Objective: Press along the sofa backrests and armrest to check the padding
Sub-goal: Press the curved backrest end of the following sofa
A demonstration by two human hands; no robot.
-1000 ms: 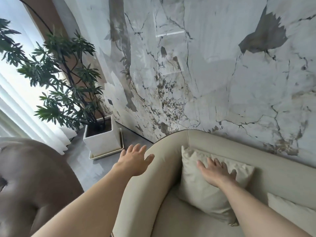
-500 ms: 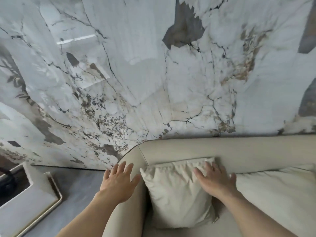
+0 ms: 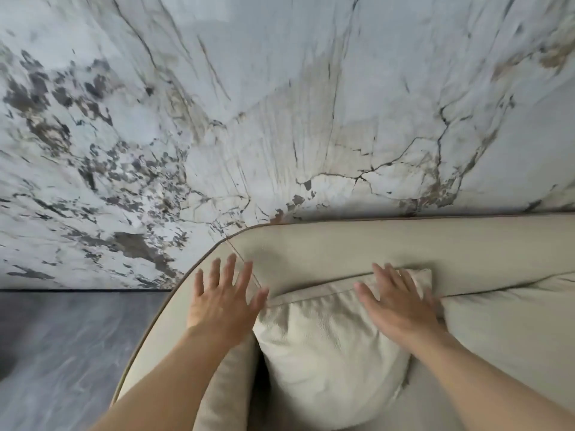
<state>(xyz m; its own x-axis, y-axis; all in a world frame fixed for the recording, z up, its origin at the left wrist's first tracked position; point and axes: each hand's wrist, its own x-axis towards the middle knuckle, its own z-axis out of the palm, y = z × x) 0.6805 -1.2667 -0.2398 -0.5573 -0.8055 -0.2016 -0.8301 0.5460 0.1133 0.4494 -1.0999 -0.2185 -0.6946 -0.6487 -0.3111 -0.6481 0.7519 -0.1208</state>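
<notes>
A beige leather sofa fills the lower right. Its backrest (image 3: 389,244) runs along the wall and curves down into the armrest (image 3: 161,331) at the left. My left hand (image 3: 222,301) lies flat, fingers spread, on the rounded corner where armrest meets backrest. A beige throw cushion (image 3: 323,343) leans in that corner. My right hand (image 3: 398,303) rests palm down with fingers apart on the cushion's upper right part, against the backrest. Neither hand holds anything.
A marble-patterned wall (image 3: 280,104) rises directly behind the sofa. Grey floor (image 3: 62,343) lies left of the armrest. A second, larger beige cushion (image 3: 513,331) sits right of the throw cushion.
The view has swung right and down, so the plant and planter left the frame. My left hand slid from the armrest up to the sofa's rounded corner. The right hand stays on the cushion.
</notes>
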